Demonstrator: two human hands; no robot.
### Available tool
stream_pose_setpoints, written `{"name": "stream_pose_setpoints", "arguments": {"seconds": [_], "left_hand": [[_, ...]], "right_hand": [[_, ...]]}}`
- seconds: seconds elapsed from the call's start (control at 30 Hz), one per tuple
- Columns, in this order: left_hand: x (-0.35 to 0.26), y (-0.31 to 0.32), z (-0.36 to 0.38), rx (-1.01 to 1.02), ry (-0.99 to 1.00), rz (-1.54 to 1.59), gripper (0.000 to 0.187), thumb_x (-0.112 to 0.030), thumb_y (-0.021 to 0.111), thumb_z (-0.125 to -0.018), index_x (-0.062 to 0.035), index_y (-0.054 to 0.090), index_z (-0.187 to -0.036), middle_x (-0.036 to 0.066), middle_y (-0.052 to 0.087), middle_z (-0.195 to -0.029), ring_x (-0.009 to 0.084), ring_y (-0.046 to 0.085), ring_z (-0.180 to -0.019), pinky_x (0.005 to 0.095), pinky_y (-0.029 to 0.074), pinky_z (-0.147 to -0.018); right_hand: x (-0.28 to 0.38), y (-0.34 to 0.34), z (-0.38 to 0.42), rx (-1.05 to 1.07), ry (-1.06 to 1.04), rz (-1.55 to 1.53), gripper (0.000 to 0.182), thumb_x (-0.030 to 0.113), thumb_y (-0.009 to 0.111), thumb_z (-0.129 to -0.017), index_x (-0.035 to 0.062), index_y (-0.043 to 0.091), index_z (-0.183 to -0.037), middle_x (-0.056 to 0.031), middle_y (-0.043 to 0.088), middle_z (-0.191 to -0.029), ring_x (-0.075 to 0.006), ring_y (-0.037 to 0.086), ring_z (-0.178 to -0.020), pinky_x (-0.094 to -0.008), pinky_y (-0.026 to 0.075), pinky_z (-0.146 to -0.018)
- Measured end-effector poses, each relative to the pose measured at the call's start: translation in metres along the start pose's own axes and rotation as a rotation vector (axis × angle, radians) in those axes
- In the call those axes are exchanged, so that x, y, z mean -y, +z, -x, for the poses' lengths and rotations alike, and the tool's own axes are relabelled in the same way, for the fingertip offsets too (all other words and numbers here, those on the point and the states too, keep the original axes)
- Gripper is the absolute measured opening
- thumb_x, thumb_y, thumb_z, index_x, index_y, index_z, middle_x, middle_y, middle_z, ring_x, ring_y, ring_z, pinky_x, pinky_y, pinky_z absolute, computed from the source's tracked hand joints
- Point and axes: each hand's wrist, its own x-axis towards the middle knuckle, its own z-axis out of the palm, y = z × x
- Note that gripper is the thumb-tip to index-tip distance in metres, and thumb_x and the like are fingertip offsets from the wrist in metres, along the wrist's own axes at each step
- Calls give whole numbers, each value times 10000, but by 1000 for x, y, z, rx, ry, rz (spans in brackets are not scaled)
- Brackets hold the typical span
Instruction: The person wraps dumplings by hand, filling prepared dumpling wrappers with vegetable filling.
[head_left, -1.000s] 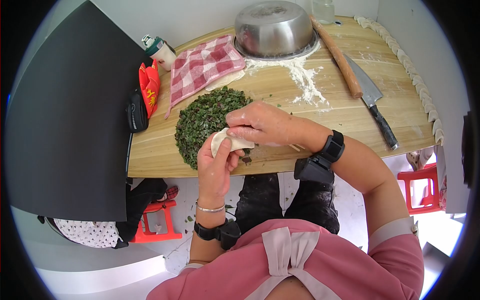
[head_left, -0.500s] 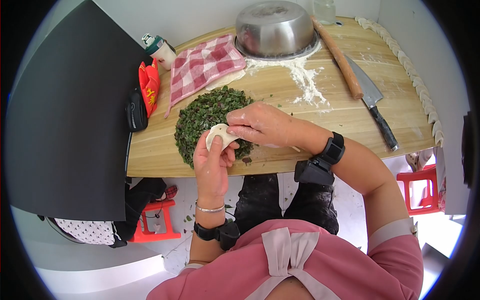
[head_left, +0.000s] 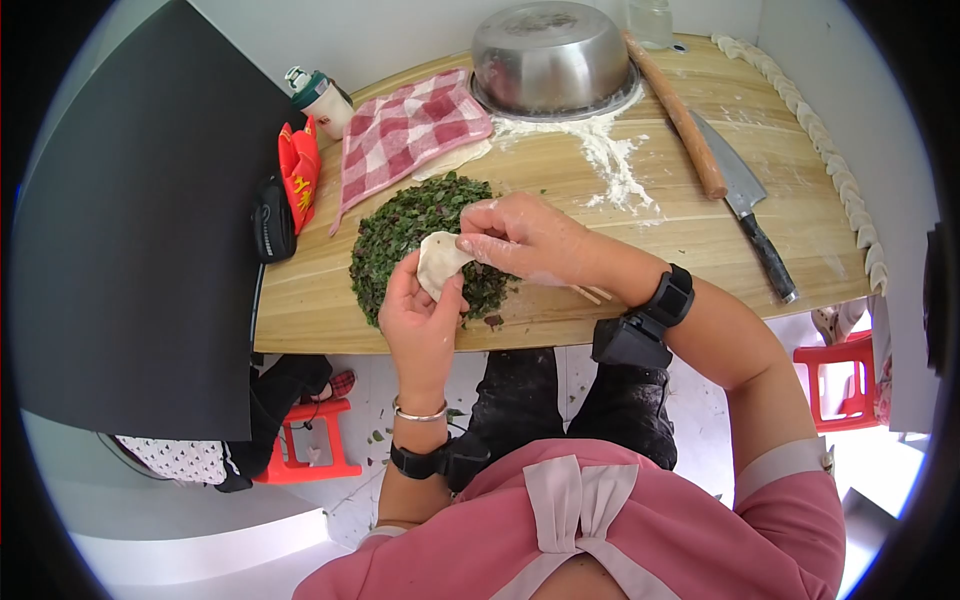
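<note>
A round, pale dumpling wrapper (head_left: 440, 264) is held over a mound of chopped green leaves (head_left: 415, 222) near the table's front edge. My left hand (head_left: 415, 318) grips its lower left side between thumb and fingers. From the right, my right hand (head_left: 530, 238) pinches the wrapper's edge, thumb and forefinger together. The ends of two thin chopsticks (head_left: 592, 294) stick out beneath my right hand; their other ends are hidden.
Behind are an upturned metal basin (head_left: 550, 60), scattered flour (head_left: 615, 165) and a checked cloth (head_left: 410, 135). A rolling pin (head_left: 680, 120) and cleaver (head_left: 738, 185) lie right. Shaped dumplings (head_left: 835, 165) line the right edge. A black panel (head_left: 140, 240) stands left.
Both hands have shifted slightly, the right a little upward, and the wrapper now faces up more broadly. More of the chopstick ends shows under my right hand.
</note>
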Motion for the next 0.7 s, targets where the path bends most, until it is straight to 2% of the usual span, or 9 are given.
{"name": "stream_pose_setpoints", "arguments": {"seconds": [0.17,0.27,0.33,0.37,0.43,0.47,0.53,0.67,0.7], "left_hand": [[-3,0,1,-95,70,-70,360,13,555,-882,60,473,-1229,83,626,-953,89,591,-672,191,457,-565],[-3,-4,0,-89,105,-179,373,18,551,-883,54,465,-1245,93,623,-982,92,593,-714,197,458,-595],[-1,-5,-1,-75,116,-264,376,27,552,-877,56,468,-1243,94,619,-997,90,594,-741,202,465,-609],[4,-6,-3,-61,193,-374,383,38,559,-866,54,470,-1238,89,616,-998,90,589,-773,203,466,-627],[-1,-2,-3,-45,269,-483,389,48,566,-855,51,473,-1233,84,612,-998,90,584,-806,204,466,-645],[-5,1,0,-28,221,-435,391,51,574,-846,44,478,-1225,77,610,-986,92,581,-827,203,463,-658],[-8,6,1,-2,186,-341,367,62,584,-831,19,497,-1184,60,599,-958,89,577,-840,198,449,-668],[-5,7,2,-17,216,-227,241,11,579,-861,6,523,-1096,51,599,-911,75,560,-776,197,434,-633],[0,2,1,-35,180,-269,152,-14,583,-868,2,537,-1012,26,580,-823,56,519,-694,192,406,-585]], "right_hand": [[3,1,0,138,118,-8,263,241,540,-882,-8,566,-800,-177,552,-655,-296,553,-637,-390,425,-600],[1,6,1,230,155,-20,214,212,575,-858,-1,557,-857,-164,565,-650,-303,577,-642,-392,450,-619],[1,12,4,-16,-60,-2,225,155,614,-825,-5,531,-959,-153,575,-643,-317,598,-645,-402,479,-660],[-2,14,3,-16,-60,-1,225,155,614,-825,-5,531,-959,-153,575,-643,-317,598,-645,-402,479,-660],[-5,15,2,-18,-178,20,273,68,600,-835,1,481,-1071,-120,612,-749,-204,611,-587,-308,498,-588],[-7,13,2,-19,-177,22,273,68,600,-835,1,481,-1071,-120,612,-749,-204,611,-587,-308,498,-588],[-6,5,0,214,83,-72,272,66,594,-837,-4,486,-1077,-118,616,-754,-190,622,-597,-307,508,-580],[-8,4,-2,193,136,-65,271,70,593,-835,2,495,-1078,-117,617,-751,-178,631,-605,-305,517,-574],[-6,3,-1,169,141,-57,259,68,585,-838,3,499,-1073,-114,617,-743,-172,634,-603,-304,519,-566]]}}
